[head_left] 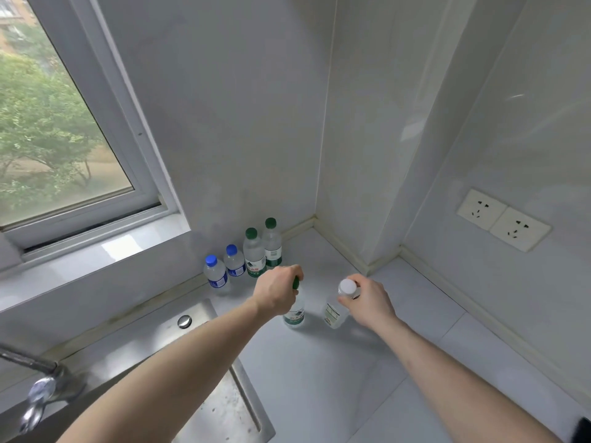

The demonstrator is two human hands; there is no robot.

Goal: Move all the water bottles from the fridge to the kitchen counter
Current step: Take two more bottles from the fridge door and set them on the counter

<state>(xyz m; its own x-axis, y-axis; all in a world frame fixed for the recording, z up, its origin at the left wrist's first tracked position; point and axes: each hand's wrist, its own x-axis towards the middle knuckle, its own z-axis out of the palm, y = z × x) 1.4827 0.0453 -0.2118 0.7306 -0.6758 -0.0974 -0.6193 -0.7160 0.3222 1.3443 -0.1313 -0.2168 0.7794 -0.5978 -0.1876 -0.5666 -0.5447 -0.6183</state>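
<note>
Head view, and we're looking down into the counter corner: our left hand [279, 290] is curled round the neck of a green-capped water bottle [295, 310] at centre frame, its base down on the kitchen counter [319, 378]. Just right of it, our right hand [369, 300] pinches the neck of a white-capped water bottle [339, 306], which leans slightly; we can't tell if its base touches the surface. Up against the wall above our hands stand four more: two blue-capped bottles [216, 274] side by side on the left, then two taller green-capped bottles [254, 254] touching each other. Lower left we've got the steel sink [224, 407] and the tap [41, 388]. Window [54, 129] upper left, twin wall sockets [503, 219] at the right.
</note>
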